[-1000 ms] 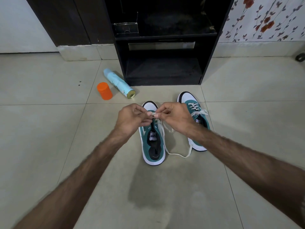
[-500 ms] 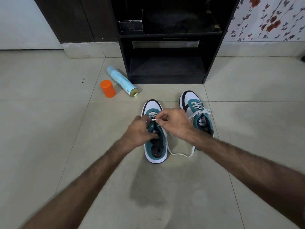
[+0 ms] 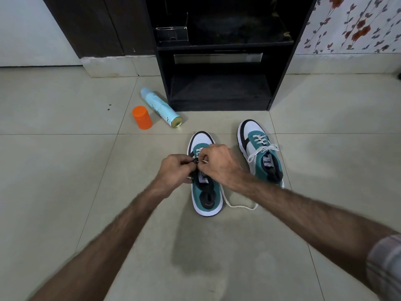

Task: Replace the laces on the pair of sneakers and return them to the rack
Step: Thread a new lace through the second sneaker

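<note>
Both hands are working low over the left sneaker (image 3: 206, 187), which is sitting on the tiled floor (image 3: 65, 192) in front of the black rack (image 3: 219, 68), a little out from its open bottom shelf. The left hand (image 3: 173, 170) is pinching the eyelet edge, its grip closed on the shoe's upper. The right hand (image 3: 219, 164) is pinching the white lace (image 3: 238, 205) near its tip, grip closed on it and aiming at an eyelet, though the fingers are hiding the hole itself, so I cannot be sure the tip is entering.

The likely slip: the soft woven lace is buckling at the eyelet if the stiff tip is not lined up, or going into the wrong hole and leaving the crossings uneven. The slack is trailing in a loose loop on the floor behind the shoe's heel, under the right forearm; the arm could be catching and tugging it back out.

The right sneaker (image 3: 260, 153), beside its mate and slightly nearer the rack, is already carrying a tied bow. Both shoes are showing teal fabric, smooth white toe panels and thick white rubber soles. Left of the rack, a glossy pale-blue spray can (image 3: 160, 107) is lying on its side, an orange plastic cap (image 3: 142, 117) standing just beside it.
</note>
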